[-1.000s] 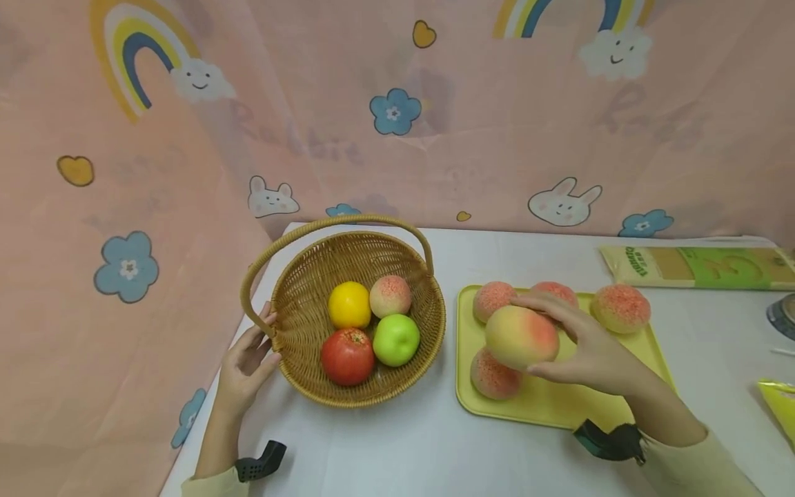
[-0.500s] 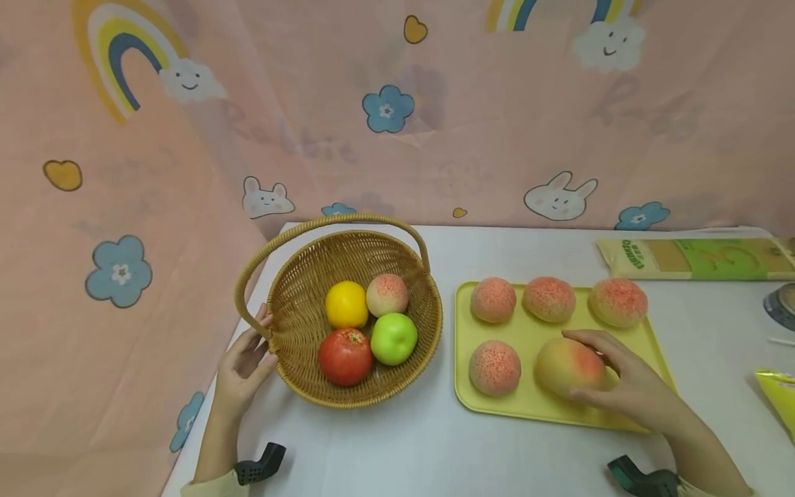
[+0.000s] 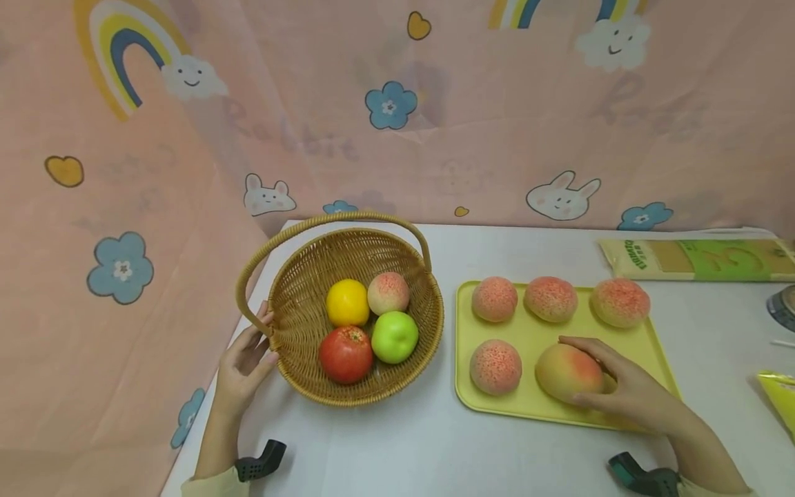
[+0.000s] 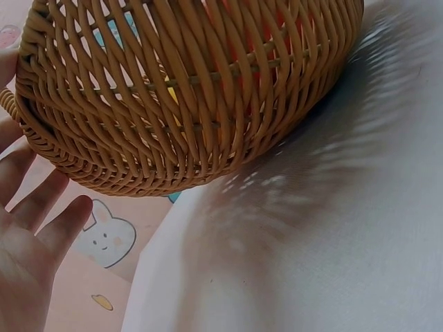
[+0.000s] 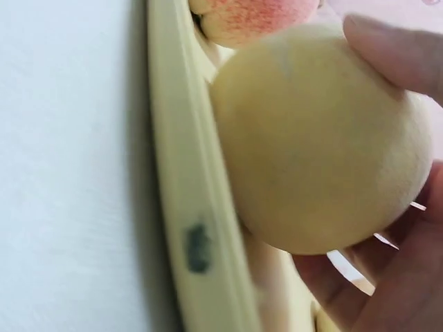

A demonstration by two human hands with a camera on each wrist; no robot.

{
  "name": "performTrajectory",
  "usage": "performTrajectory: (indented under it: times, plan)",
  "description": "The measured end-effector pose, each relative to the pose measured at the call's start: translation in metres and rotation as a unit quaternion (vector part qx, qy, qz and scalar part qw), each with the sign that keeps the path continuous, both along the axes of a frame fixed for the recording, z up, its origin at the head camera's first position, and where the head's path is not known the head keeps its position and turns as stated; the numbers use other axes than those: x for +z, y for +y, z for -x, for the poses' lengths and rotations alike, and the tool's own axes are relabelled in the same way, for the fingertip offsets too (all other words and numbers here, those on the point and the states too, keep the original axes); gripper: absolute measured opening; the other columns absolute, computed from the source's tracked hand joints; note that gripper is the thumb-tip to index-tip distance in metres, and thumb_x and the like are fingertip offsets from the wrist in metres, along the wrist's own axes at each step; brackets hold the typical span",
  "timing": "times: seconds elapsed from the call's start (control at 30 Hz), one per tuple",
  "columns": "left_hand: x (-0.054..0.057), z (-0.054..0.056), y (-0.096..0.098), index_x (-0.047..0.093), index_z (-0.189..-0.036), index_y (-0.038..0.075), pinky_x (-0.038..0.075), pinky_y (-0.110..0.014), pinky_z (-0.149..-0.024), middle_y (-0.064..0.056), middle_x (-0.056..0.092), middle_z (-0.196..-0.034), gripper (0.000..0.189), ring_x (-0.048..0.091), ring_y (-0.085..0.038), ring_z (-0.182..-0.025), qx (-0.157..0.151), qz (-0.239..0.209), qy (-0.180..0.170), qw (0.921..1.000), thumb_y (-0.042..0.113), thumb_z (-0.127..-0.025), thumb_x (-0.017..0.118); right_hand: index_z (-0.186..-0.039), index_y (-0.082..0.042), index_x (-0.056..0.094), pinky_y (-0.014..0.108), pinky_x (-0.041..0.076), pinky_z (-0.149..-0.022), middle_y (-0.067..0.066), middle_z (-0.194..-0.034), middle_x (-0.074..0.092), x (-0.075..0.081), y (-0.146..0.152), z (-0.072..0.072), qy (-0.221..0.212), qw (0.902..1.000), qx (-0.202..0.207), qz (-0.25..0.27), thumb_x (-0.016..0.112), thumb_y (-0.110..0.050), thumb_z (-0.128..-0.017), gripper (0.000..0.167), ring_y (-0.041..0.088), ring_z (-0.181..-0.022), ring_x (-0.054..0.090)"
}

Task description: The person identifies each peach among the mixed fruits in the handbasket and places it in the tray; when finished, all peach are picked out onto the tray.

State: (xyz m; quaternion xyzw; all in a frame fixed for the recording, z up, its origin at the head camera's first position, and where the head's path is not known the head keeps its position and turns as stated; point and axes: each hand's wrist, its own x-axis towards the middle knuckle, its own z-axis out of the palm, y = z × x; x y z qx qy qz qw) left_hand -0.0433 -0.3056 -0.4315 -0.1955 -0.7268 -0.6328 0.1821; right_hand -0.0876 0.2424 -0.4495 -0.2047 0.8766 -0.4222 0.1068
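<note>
My right hand (image 3: 627, 386) grips a smooth yellow mango (image 3: 566, 373) with a red blush, low over the front right of a yellow tray (image 3: 528, 408). In the right wrist view, thumb and fingers lie around the mango (image 5: 318, 145) close by the tray's rim (image 5: 197, 173). Several pink-speckled peaches (image 3: 495, 367) sit on the tray. My left hand (image 3: 239, 369) touches the left side of a wicker basket (image 3: 298, 276) below its handle; the left wrist view shows its fingers nearly straight beside the weave (image 4: 194, 104).
Inside the basket are a yellow fruit (image 3: 347, 302), a peach (image 3: 388, 293), a green apple (image 3: 395, 337) and a red pomegranate (image 3: 346, 355). A long green-and-tan packet (image 3: 695, 260) lies behind the tray. A dark round object (image 3: 784, 307) and a yellow packet (image 3: 779, 400) are at the right edge.
My right hand has carried the mango down and right, from over the tray's left peaches to the front right of the tray. The left hand stays at the basket.
</note>
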Motion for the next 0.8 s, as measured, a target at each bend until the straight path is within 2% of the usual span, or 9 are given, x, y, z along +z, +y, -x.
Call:
performTrajectory:
  times: [0.13,0.3,0.4,0.53,0.7,0.8]
  plan:
    - [0.001,0.000,0.001,0.038,-0.131,-0.021,0.037,-0.020,-0.107,-0.026,0.023,-0.153,0.053,0.031,-0.019,-0.142,0.002,-0.005,-0.002,1.0000,-0.023,-0.079,0.048,-0.145,-0.020,0.037,0.003,0.029,-0.087,-0.023,-0.136,0.042,0.004,0.004,0.003,-0.021,0.9993,0.031,-0.004,0.075,-0.019,-0.080,0.076,-0.021,-0.117,0.032]
    - [0.003,-0.001,0.002,0.039,-0.131,-0.020,0.036,-0.019,-0.107,-0.023,0.025,-0.153,0.053,0.032,-0.017,-0.141,0.015,-0.001,-0.018,0.9997,-0.023,-0.079,0.048,-0.148,-0.008,0.028,0.002,0.031,-0.093,-0.015,-0.148,0.035,0.012,0.016,0.007,-0.006,0.9943,0.080,0.070,0.069,0.002,-0.079,0.081,-0.016,-0.127,0.030]
    - [0.002,-0.001,0.001,0.039,-0.131,-0.020,0.036,-0.019,-0.107,-0.023,0.025,-0.153,0.054,0.032,-0.017,-0.141,0.020,0.001,-0.022,0.9996,-0.024,-0.078,0.048,-0.148,-0.003,0.025,0.002,0.030,-0.095,-0.012,-0.150,0.032,0.022,0.022,0.010,0.010,0.9907,0.083,0.107,0.066,0.012,-0.076,0.084,-0.012,-0.131,0.030]
    - [0.001,-0.001,0.000,0.038,-0.132,-0.020,0.036,-0.019,-0.107,-0.022,0.024,-0.154,0.054,0.031,-0.017,-0.141,0.022,0.002,-0.036,0.9991,-0.023,-0.079,0.048,-0.147,0.002,0.024,0.003,0.031,-0.097,-0.005,-0.151,0.033,0.036,0.022,0.014,0.041,0.9874,0.087,0.126,0.066,0.018,-0.072,0.087,-0.006,-0.134,0.031]
    - [0.002,-0.002,-0.001,0.038,-0.133,-0.019,0.036,-0.019,-0.108,-0.019,0.024,-0.155,0.054,0.030,-0.016,-0.142,0.022,0.005,-0.051,0.9985,-0.020,-0.081,0.051,-0.146,0.005,0.025,0.006,0.032,-0.100,0.004,-0.152,0.034,0.049,0.007,0.019,0.061,0.9824,0.103,0.143,0.066,0.020,-0.071,0.087,-0.002,-0.136,0.032]
    - [0.001,-0.001,-0.001,0.037,-0.132,-0.021,0.036,-0.020,-0.108,-0.021,0.024,-0.154,0.053,0.031,-0.017,-0.142,0.016,0.004,-0.040,0.9990,-0.020,-0.080,0.050,-0.146,0.004,0.026,0.008,0.031,-0.103,0.008,-0.153,0.033,0.056,-0.006,0.022,0.056,0.9795,0.111,0.158,0.066,0.020,-0.071,0.086,0.001,-0.137,0.032]
